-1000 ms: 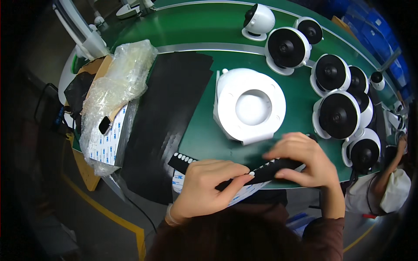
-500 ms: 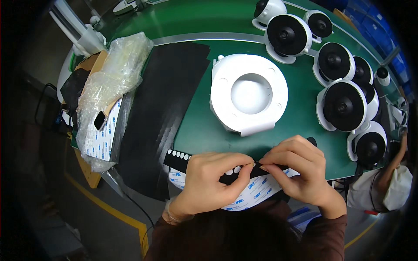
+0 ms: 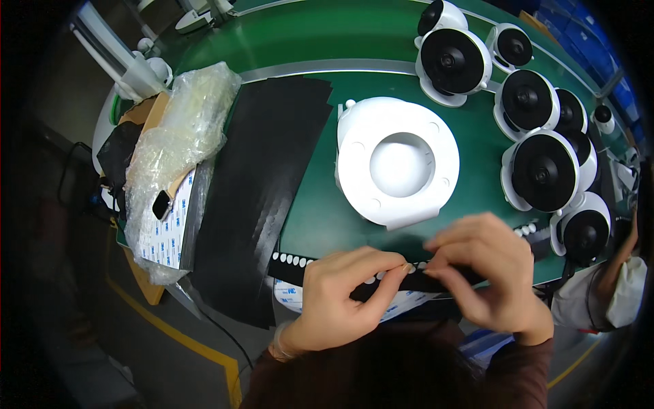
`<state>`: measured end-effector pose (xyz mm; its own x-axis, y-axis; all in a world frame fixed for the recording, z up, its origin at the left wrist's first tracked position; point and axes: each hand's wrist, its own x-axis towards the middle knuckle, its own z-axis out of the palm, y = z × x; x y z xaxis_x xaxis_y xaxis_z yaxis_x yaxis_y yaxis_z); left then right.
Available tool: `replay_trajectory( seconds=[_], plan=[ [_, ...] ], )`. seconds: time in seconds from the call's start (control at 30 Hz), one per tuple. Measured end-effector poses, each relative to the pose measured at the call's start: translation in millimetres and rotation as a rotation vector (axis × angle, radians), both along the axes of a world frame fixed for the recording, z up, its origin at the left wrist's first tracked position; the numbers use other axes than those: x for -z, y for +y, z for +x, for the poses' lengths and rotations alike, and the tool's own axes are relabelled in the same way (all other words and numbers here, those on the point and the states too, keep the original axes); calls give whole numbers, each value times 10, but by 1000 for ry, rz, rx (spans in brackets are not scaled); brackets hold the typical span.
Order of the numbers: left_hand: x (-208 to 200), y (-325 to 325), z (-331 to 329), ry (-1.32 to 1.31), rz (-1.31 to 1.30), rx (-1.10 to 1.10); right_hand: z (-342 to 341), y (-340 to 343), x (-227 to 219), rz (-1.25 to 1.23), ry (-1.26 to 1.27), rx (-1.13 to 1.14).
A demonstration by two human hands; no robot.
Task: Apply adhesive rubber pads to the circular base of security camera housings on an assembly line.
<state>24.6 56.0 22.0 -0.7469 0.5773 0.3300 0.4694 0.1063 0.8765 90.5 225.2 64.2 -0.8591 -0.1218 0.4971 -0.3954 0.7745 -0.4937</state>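
A black strip with a row of white round dots (image 3: pixel 294 261) runs across the near table edge under both hands. My left hand (image 3: pixel 351 290) is closed in a pinch on the strip, thumb and forefinger together near its middle. Just to the right, my right hand (image 3: pixel 487 276) has thumb and forefinger closed close over the strip; what lies between their tips is too small to make out. Beneath the strip shows a sheet of white backing paper with blue print (image 3: pixel 287 293). Beyond the hands sits a white round housing (image 3: pixel 446 160) with a wide circular recess facing up.
Several white camera-like devices with black round fronts (image 3: pixel 543 170) crowd the right side. Left of the housing lies a long black sheet (image 3: pixel 262 170). Bubble wrap (image 3: pixel 180 129) covers printed sheets at far left. A person's arm (image 3: pixel 623 252) shows at far right.
My right hand has drawn slightly right, opening a small gap from the left. The strip's dotted right end now shows beyond it. The whole view has shifted a little.
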Motion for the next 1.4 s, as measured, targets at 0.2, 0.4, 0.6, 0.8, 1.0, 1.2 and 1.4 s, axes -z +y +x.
replay_trajectory(
  seconds=[0.2, 0.4, 0.6, 0.8, 1.0, 1.2, 1.4],
  plan=[
    [60, 62, -2, -45, -4, -48, -56, 21, -234, 8, -50, 97],
    [-6, -12, -25, 19, 18, -2, -35, 40, 12, -55, -177, -53],
    [22, -14, -9, 25, 42, -19, -41, -6, 111, -39, -61, -51],
    [76, 61, 33, 170, -40, -193, 70, 115, -302, -16, -30, 87],
    [171, 64, 76, 295, -48, -295, -486, 230, -313, -423, -144, 250],
    [239, 74, 21, 311, -69, -207, -602, 197, -350, -342, -203, 300],
    [239, 89, -14, 304, -88, -182, -646, 179, -395, -315, -322, 367]
  ],
)
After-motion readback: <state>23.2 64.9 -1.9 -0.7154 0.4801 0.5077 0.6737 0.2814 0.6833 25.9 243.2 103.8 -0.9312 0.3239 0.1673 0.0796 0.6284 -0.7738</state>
